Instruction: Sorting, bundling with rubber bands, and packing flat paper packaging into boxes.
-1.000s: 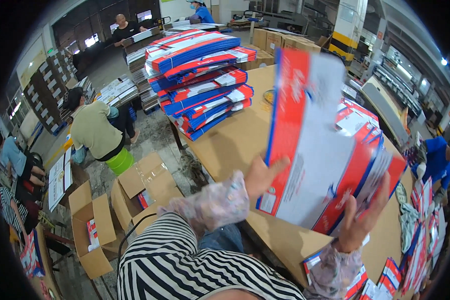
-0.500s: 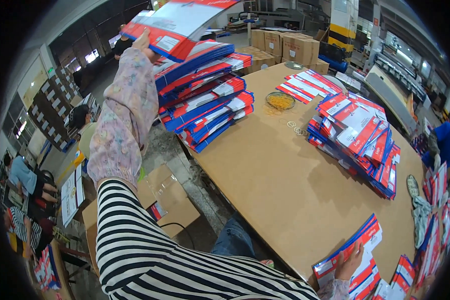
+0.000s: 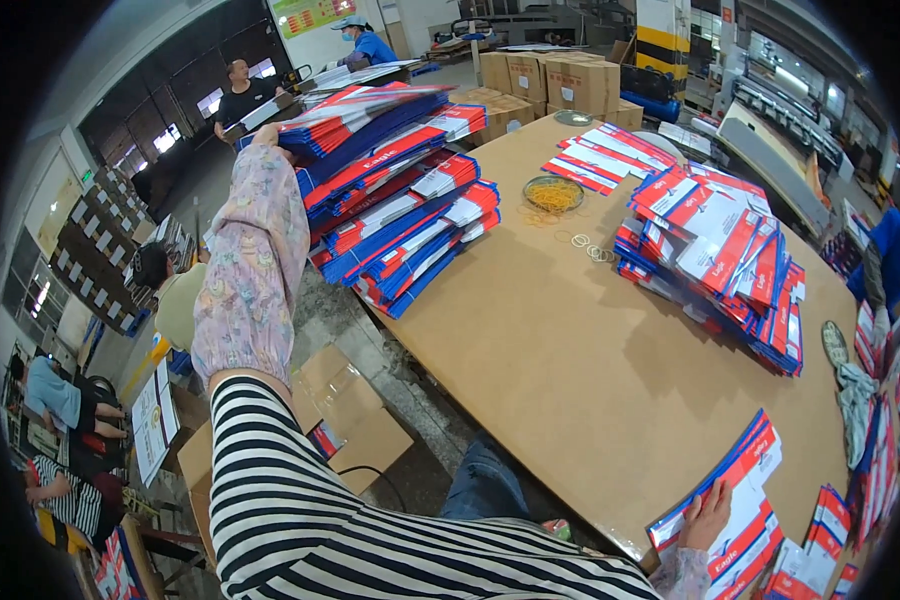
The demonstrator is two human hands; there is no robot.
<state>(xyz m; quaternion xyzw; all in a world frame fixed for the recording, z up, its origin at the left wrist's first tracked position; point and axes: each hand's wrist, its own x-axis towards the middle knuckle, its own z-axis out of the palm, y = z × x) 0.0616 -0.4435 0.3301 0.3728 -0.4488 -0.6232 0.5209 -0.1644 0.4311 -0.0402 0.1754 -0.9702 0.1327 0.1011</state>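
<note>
At the table's far left corner rises a tall stack of flat printed cartons (image 3: pixel 395 215) in red, white and blue, laid in bundles. My left hand (image 3: pixel 270 137) is closed at the left edge of the top bundle (image 3: pixel 355 115); its fingers are partly hidden there. Near the table's front right edge, my right hand (image 3: pixel 708 515) lies on a smaller pile of the same cartons (image 3: pixel 740 500), fingers stretched out over the top sheet. Both my arms wear striped sleeves, with a flowered oversleeve (image 3: pixel 250 260) on the left forearm.
On the brown table (image 3: pixel 540 360) stand a heap of cartons (image 3: pixel 715 250) at right and a dish of yellow rubber bands (image 3: pixel 553 195), with loose bands nearby. Cardboard boxes (image 3: pixel 560 80) stand beyond the table, another box (image 3: pixel 345 410) below its left edge. Several people work around.
My left hand has come down with its carton bundle, which now lies on top of the tall stack. My right hand remains on the smaller pile. The view has shifted slightly.
</note>
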